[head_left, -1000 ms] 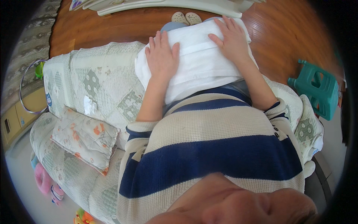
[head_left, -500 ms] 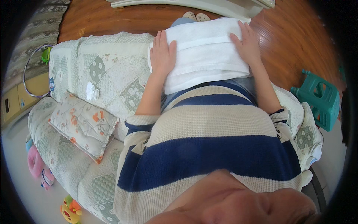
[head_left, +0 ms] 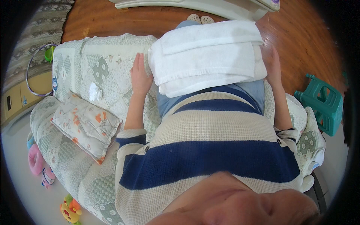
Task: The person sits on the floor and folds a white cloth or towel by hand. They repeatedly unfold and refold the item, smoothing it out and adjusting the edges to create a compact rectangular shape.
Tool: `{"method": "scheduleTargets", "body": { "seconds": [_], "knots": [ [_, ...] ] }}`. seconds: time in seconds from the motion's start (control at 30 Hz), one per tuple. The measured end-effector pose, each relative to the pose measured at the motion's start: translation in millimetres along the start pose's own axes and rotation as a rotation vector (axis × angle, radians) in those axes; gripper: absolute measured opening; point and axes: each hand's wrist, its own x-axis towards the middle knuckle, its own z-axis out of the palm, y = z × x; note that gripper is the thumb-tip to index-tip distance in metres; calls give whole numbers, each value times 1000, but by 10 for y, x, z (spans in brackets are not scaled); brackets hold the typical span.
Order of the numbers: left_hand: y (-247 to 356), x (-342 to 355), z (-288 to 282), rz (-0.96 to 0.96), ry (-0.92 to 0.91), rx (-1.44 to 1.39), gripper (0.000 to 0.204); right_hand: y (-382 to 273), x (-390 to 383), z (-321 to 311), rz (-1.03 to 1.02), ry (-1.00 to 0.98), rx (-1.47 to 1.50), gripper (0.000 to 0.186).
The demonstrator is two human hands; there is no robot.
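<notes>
While it lies on the lap, the folded white towel (head_left: 208, 56) sits between both hands' fingers (head_left: 138, 63).

Person, seated: knitted waffle-texture pullover (head_left: 210, 150) in cream with broad navy horizontal stripes, its sleeves pushed up to the elbows with navy bands and small dark buttons at the cuffs; light blue trousers (head_left: 247, 90) beneath; pale perforated slip-on shoes (head_left: 200, 18) at the far end.

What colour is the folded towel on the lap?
White, folded towel; head view shows it best.
</notes>
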Motion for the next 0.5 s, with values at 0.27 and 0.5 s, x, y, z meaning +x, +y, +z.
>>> {"method": "scheduleTargets", "body": {
  "seconds": [0.27, 0.5],
  "knots": [
    [389, 553, -168, 507, -136, -59, 52, -678, 485, -90, -273, -290, -121, 56],
    [225, 692, -130, 417, -223, -526, 53, -662, 596, -80, -443, -318, 101, 45]
  ]
}}
